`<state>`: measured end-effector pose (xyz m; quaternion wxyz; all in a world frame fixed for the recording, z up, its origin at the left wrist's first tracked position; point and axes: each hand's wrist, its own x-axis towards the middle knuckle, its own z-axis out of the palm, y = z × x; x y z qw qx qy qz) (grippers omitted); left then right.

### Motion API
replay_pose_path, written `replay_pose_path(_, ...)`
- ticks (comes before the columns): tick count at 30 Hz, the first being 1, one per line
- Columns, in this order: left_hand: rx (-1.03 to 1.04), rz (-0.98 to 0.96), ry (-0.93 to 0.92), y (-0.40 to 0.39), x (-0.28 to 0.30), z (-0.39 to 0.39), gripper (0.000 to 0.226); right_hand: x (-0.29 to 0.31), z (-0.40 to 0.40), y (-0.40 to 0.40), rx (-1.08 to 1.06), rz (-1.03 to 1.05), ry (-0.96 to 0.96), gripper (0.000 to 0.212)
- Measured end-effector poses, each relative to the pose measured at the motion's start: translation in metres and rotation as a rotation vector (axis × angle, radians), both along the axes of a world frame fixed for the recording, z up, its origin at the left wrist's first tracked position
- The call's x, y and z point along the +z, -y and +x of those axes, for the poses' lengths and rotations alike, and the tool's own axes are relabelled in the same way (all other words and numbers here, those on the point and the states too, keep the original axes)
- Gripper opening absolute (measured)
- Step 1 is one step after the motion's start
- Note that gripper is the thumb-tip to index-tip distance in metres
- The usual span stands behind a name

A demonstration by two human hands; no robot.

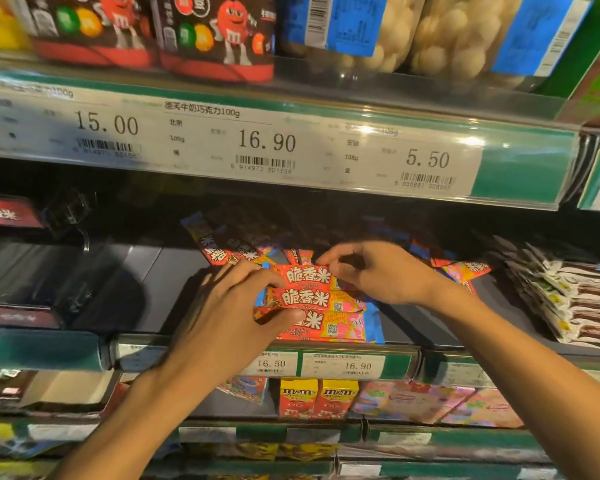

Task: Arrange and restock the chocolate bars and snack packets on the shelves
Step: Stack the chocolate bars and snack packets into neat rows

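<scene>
A stack of red chocolate bars (321,299) with white lettering lies flat on the dark middle shelf (167,289). My left hand (236,306) grips the stack's left end, thumb under the front bar and fingers curled over the top. My right hand (378,271) pinches the right end of the top bar with curled fingers. More red bars (222,247) lie loosely behind the stack, and a few (465,270) poke out to the right of my right wrist.
White snack packets (568,299) are fanned at the shelf's right. Dark boxes (11,213) sit at the left. The price rail (326,365) runs along the front edge. M&M's bags (215,32) stand above; yellow M&M's boxes (317,398) and pink packs (440,403) below.
</scene>
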<state>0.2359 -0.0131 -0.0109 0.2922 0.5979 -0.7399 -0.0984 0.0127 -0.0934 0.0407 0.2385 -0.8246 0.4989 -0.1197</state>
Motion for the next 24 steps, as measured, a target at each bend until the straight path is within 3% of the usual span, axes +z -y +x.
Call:
replay_pose_path(5,0.021,-0.036,0.161,-0.003,-0.005,-0.002,0.066,-0.006,-0.016,-0.006,-0.002,-0.117,0.073,0.014)
replay_pose_path(10,-0.053,-0.039,0.329,-0.001,-0.007,-0.007,0.064,-0.018,-0.015,-0.008,0.028,-0.174,0.005,0.027)
replay_pose_path(16,-0.038,-0.033,0.373,-0.001,-0.010,-0.006,0.058,0.003,0.013,-0.001,-0.083,-0.249,-0.116,0.022)
replay_pose_path(21,-0.049,0.004,0.338,-0.001,-0.007,-0.006,0.066,-0.003,0.051,0.038,-0.091,-0.085,-0.320,0.049)
replay_pose_path(24,-0.048,0.002,0.313,-0.001,-0.006,-0.004,0.067,-0.008,0.064,0.053,-0.071,-0.144,-0.394,0.062)
